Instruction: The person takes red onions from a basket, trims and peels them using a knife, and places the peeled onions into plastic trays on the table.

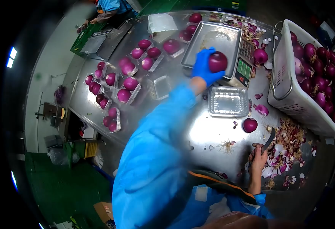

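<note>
many onions (pixel 320 84) in crate (pixel 282 78), others (pixel 124 95) in trays (pixel 137 91); left grip (pixel 204 68) around onion (pixel 218 62), right grip (pixel 256 155) around knife (pixel 269 139)

Produce-packing workroom: onion crate (pixel 303 107) at three o'clock; digital scale (pixel 244 69) at two; tray-packed onions (pixel 131 83) at ten; another person (pixel 116 5) at eleven; steel table (pixel 213 133) dead centre.

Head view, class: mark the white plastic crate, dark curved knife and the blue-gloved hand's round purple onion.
White plastic crate (pixel 305 111), head view: side wall.
Dark curved knife (pixel 269 140), head view: blade.
Round purple onion (pixel 218 62), head view: middle.
</note>
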Action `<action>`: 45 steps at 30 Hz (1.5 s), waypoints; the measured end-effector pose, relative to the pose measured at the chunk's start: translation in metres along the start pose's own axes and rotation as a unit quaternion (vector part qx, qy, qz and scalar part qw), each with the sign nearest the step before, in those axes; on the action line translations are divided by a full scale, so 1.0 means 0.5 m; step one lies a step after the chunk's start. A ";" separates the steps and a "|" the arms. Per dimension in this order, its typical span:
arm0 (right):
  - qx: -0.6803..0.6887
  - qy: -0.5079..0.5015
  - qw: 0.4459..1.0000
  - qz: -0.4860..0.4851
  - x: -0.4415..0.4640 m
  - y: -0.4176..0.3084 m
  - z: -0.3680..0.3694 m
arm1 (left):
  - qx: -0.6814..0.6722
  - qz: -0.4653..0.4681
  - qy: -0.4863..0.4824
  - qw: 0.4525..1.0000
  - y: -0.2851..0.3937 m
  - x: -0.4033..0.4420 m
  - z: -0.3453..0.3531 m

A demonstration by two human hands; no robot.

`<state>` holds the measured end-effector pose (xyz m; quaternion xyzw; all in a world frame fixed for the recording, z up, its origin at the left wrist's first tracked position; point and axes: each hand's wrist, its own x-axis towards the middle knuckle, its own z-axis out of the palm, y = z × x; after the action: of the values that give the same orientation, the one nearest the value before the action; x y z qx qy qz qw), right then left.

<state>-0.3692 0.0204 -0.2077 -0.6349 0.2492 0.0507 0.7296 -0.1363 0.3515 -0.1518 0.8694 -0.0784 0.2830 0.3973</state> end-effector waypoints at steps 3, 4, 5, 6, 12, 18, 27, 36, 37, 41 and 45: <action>-0.002 -0.006 1.000 0.000 0.000 0.001 -0.012 | 0.022 -0.053 0.108 0.993 -0.067 -0.071 -0.095; -0.009 -0.012 1.000 0.004 0.003 0.003 -0.015 | 0.039 -0.067 0.151 0.985 -0.071 -0.093 -0.131; -0.014 -0.013 1.000 0.006 0.005 0.011 -0.020 | 0.052 -0.078 0.192 0.977 -0.076 -0.111 -0.169; -0.123 -0.005 0.988 -0.090 0.041 0.087 -0.055 | 0.115 -0.096 0.175 0.973 -0.126 -0.131 -0.206; -0.129 -0.024 0.991 -0.037 0.011 0.051 -0.018 | 0.251 -0.277 0.068 0.925 -0.300 -0.276 -0.284; -0.091 -0.019 0.995 -0.022 0.006 0.045 -0.052 | 0.266 -0.067 0.064 0.960 -0.211 -0.165 -0.230; -0.114 -0.049 0.990 -0.068 0.012 -0.003 -0.115 | 0.049 0.372 -0.142 0.916 0.373 0.263 0.208; -0.248 -0.032 0.954 -0.165 0.091 0.004 -0.308 | 0.419 0.214 -0.247 0.847 0.415 0.510 0.599; -0.250 -0.042 0.950 -0.181 0.103 0.015 -0.331 | 0.459 0.257 -0.214 0.823 0.391 0.524 0.619; -0.158 -0.054 0.981 -0.102 0.123 -0.031 -0.350 | 0.505 0.261 -0.223 0.792 0.373 0.544 0.681; -0.153 -0.004 0.981 -0.120 0.136 -0.003 -0.343 | 0.519 0.217 -0.233 0.793 0.370 0.540 0.707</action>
<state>-0.3609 -0.1594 -0.2474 -0.7640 0.1578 0.0030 0.6256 0.1724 -0.0090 -0.0677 0.9447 -0.1968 0.1490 -0.2161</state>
